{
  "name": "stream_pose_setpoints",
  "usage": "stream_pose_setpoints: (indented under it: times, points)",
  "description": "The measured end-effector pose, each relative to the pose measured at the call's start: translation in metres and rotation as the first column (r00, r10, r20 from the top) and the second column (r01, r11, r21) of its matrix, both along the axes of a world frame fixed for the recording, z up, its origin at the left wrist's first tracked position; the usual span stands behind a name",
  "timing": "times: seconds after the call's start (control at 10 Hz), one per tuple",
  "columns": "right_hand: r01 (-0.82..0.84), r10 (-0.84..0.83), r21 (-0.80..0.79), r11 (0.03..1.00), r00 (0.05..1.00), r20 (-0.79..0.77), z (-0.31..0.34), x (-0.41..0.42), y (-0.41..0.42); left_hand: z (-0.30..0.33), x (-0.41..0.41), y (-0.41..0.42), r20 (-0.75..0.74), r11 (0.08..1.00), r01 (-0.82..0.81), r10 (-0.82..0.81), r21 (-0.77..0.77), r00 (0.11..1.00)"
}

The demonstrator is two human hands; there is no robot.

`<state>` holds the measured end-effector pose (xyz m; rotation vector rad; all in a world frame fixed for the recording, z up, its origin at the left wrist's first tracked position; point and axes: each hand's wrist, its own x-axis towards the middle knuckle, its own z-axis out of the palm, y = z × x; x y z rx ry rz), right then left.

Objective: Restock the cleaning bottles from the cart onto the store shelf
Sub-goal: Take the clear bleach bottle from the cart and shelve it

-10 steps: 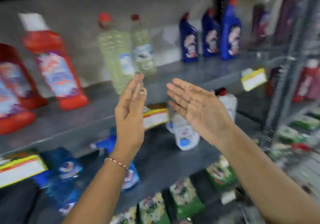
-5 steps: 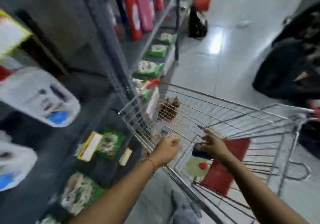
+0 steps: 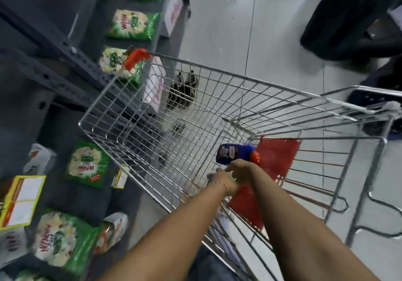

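Note:
A wire shopping cart (image 3: 139, 98) stands beside the grey store shelf (image 3: 71, 50). Both my hands reach down into its near end. A blue cleaning bottle (image 3: 232, 152) with a red cap lies tilted against the red child-seat flap (image 3: 278, 156). My right hand (image 3: 240, 168) grips the bottle's lower edge. My left hand (image 3: 221, 182) is curled just left of the right one, over a pale green sliver that is mostly hidden. What that hand holds cannot be made out.
Green detergent packets (image 3: 88, 163) lie on the low shelves at left, with yellow price tags (image 3: 21, 200) on the edges. A white box (image 3: 154, 85) stands beyond the cart's far corner. A person in dark clothes (image 3: 348, 19) stands at top right on the tiled floor.
I have turned from the shelf to the cart. Both hands, open in front of the shelf a second ago, have dropped into the cart and met at the blue bottle.

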<state>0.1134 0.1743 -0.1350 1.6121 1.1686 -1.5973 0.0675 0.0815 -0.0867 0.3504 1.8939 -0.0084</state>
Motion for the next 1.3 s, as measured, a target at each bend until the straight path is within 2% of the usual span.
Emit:
stream_pose_setpoints:
  times: [0.1,0.2,0.3,0.4,0.5,0.6,0.7,0.8,0.9,1.0,1.1,1.2,1.3]
  points:
    - [0.233,-0.243,-0.122,0.965,0.967,-0.071,-0.01,0.011,-0.015,-0.004,-0.008,0.006,0.053,0.997,0.061,-0.059,-0.045,0.997]
    - [0.346,-0.401,-0.341,0.874,0.91,-0.104,-0.025,0.013,-0.028,0.001,-0.034,0.004,0.198,0.999,0.014,-0.005,-0.043,0.98]
    - [0.404,-0.463,-0.526,0.749,0.886,0.022,-0.014,0.001,-0.036,0.02,-0.074,-0.013,0.281,0.998,-0.063,0.066,-0.018,0.958]
    - [0.511,-0.61,-0.553,0.658,0.793,0.006,0.01,-0.006,-0.041,0.055,-0.116,-0.037,0.39,0.99,-0.14,0.12,0.023,0.913]
    - [0.454,-0.651,-0.622,0.638,0.749,-0.122,0.036,-0.008,-0.038,0.11,-0.162,-0.067,0.512,0.953,-0.28,0.184,0.115,0.839]
    - [0.244,-0.556,-0.657,0.713,0.768,-0.318,0.082,-0.025,-0.029,0.179,-0.194,-0.102,0.582,0.885,-0.408,0.214,0.224,0.785]
    - [0.025,-0.468,-0.678,0.735,0.742,-0.48,0.135,-0.047,-0.037,0.259,-0.205,-0.138,0.645,0.746,-0.591,0.294,0.307,0.705]
    - [-0.137,-0.464,-0.687,0.714,0.642,-0.611,0.206,-0.063,-0.073,0.336,-0.199,-0.174,0.504,0.589,-0.621,0.377,0.517,0.777]
    - [-0.211,-0.513,-0.713,0.668,0.564,-0.648,0.274,-0.064,-0.131,0.404,-0.174,-0.205,0.37,0.318,-0.548,0.474,0.774,0.799]
    - [-0.375,-0.536,-0.707,0.599,0.468,-0.702,0.34,-0.067,-0.193,0.466,-0.145,-0.236,0.328,0.046,-0.422,0.554,0.905,0.765]
    - [-0.506,-0.565,-0.691,0.516,0.406,-0.718,0.402,-0.072,-0.244,0.526,-0.123,-0.275,0.356,-0.183,-0.312,0.619,0.932,0.7]
    - [-0.657,-0.571,-0.644,0.392,0.375,-0.73,0.46,-0.068,-0.294,0.576,-0.098,-0.314,0.395,-0.361,-0.199,0.625,0.911,0.673]
    - [-0.771,-0.514,-0.571,0.282,0.381,-0.769,0.504,-0.062,-0.339,0.609,-0.073,-0.347,0.353,-0.431,-0.047,0.666,0.901,0.657]
